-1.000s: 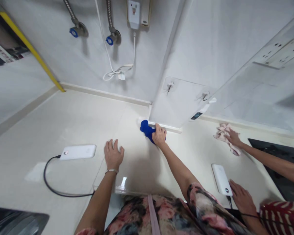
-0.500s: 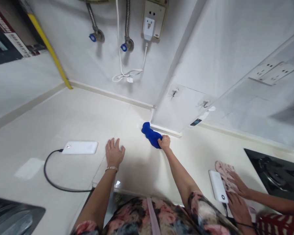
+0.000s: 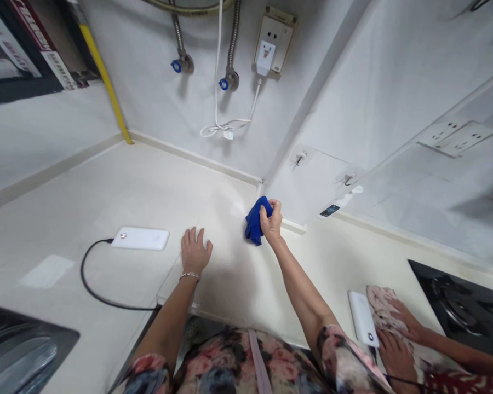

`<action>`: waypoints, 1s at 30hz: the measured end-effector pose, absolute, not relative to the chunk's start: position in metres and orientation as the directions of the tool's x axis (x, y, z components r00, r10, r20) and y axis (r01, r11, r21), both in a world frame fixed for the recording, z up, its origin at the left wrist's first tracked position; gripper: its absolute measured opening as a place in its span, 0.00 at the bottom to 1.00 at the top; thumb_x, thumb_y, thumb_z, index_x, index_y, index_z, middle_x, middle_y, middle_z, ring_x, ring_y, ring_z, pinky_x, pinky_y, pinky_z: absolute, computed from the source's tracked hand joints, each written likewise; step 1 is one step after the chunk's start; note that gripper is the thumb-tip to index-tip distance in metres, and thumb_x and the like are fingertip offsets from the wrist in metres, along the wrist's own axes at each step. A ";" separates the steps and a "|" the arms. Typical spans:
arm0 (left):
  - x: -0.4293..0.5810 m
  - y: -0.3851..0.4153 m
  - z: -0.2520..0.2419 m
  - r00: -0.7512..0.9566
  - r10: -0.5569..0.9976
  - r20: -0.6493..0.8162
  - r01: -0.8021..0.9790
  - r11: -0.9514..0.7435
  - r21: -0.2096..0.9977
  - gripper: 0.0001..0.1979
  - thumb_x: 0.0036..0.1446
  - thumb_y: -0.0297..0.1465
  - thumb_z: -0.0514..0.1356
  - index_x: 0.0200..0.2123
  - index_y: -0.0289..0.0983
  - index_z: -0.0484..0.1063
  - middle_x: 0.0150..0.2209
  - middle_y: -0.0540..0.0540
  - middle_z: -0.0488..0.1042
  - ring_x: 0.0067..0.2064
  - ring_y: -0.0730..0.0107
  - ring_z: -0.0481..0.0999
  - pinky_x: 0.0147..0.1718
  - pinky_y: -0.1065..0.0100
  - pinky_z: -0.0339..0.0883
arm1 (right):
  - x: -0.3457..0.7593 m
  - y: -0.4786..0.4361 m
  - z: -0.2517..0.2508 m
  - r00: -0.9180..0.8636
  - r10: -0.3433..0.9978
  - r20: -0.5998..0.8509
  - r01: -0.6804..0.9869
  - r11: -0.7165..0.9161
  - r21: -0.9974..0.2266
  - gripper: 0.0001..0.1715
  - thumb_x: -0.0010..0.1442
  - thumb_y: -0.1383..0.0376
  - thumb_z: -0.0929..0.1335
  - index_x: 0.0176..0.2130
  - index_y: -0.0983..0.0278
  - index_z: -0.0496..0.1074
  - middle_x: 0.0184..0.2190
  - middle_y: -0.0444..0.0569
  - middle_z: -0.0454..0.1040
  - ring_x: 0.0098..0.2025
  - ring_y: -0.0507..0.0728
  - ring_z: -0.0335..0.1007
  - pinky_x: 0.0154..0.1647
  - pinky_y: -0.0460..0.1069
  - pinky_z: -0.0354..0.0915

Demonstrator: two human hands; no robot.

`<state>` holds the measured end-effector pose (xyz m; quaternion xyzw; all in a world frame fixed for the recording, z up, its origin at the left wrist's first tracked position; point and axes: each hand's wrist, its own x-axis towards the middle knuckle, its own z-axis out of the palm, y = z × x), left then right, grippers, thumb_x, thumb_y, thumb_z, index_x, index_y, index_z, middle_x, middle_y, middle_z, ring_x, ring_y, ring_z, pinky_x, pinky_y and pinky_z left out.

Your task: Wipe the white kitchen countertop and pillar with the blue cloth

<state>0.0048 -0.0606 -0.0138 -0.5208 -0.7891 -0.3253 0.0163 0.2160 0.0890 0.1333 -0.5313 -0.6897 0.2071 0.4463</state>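
My right hand [image 3: 270, 221] is closed around a bunched blue cloth [image 3: 254, 224], lifted just above the cream countertop [image 3: 139, 186] near the wall corner. The cloth hangs down to the left of my fist. My left hand [image 3: 194, 251] lies flat on the countertop with its fingers spread, a bracelet on the wrist. A white power bank [image 3: 140, 238] with a black cable [image 3: 94, 284] lies just left of that hand.
Another person's hands [image 3: 398, 323] press a pink cloth [image 3: 382, 306] beside a second white power bank [image 3: 363, 318] at lower right. A black stove top [image 3: 460, 306] is at right, a dark sink [image 3: 20, 350] at lower left. Valves, hoses and a socket hang on the back wall.
My right hand has gathered the blue cloth and raised it off the counter. The view has tilted, showing more of the wall. The other person's hands stayed by the second power bank.
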 end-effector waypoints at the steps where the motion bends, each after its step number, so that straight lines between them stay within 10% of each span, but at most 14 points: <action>1: 0.005 -0.060 -0.014 -0.459 0.811 0.364 0.831 0.245 0.500 0.28 0.64 0.36 0.55 0.63 0.28 0.71 0.69 0.26 0.63 0.74 0.37 0.52 0.70 0.38 0.50 | 0.212 0.086 0.145 -0.067 0.897 0.438 0.505 0.408 -0.760 0.20 0.66 0.49 0.60 0.50 0.59 0.61 0.36 0.47 0.75 0.37 0.57 0.73 0.46 0.52 0.70; 7: 0.005 -0.060 -0.014 -0.468 0.809 0.354 0.818 0.245 0.521 0.28 0.64 0.35 0.55 0.63 0.29 0.71 0.69 0.28 0.63 0.74 0.38 0.52 0.70 0.38 0.49 | 0.260 0.055 0.168 -0.086 0.873 0.480 0.464 0.461 -0.756 0.25 0.68 0.44 0.64 0.52 0.60 0.63 0.37 0.46 0.74 0.37 0.56 0.72 0.42 0.51 0.69; 15: 0.007 -0.060 -0.009 -0.449 0.827 0.339 0.826 0.239 0.511 0.28 0.65 0.36 0.53 0.64 0.28 0.70 0.70 0.27 0.61 0.74 0.36 0.50 0.70 0.36 0.48 | 0.376 0.040 0.089 -0.039 0.999 -0.039 0.898 0.018 -0.439 0.18 0.69 0.56 0.63 0.53 0.64 0.67 0.28 0.46 0.75 0.34 0.61 0.75 0.41 0.53 0.69; 25: 0.007 -0.058 -0.010 -0.440 0.828 0.347 0.830 0.228 0.509 0.28 0.65 0.37 0.53 0.64 0.29 0.69 0.70 0.27 0.60 0.75 0.36 0.49 0.70 0.34 0.47 | 0.401 0.032 0.066 0.040 0.995 -0.091 0.974 -0.059 -0.221 0.17 0.72 0.56 0.64 0.53 0.64 0.68 0.38 0.57 0.81 0.41 0.63 0.79 0.44 0.53 0.66; 30: 0.007 -0.058 -0.012 -0.428 0.829 0.360 0.844 0.224 0.488 0.28 0.65 0.37 0.54 0.64 0.29 0.69 0.70 0.26 0.61 0.74 0.35 0.50 0.69 0.35 0.48 | 0.364 0.019 0.083 -0.082 0.997 -0.007 0.946 0.076 -0.315 0.21 0.69 0.54 0.67 0.55 0.63 0.68 0.38 0.54 0.81 0.39 0.61 0.79 0.43 0.52 0.69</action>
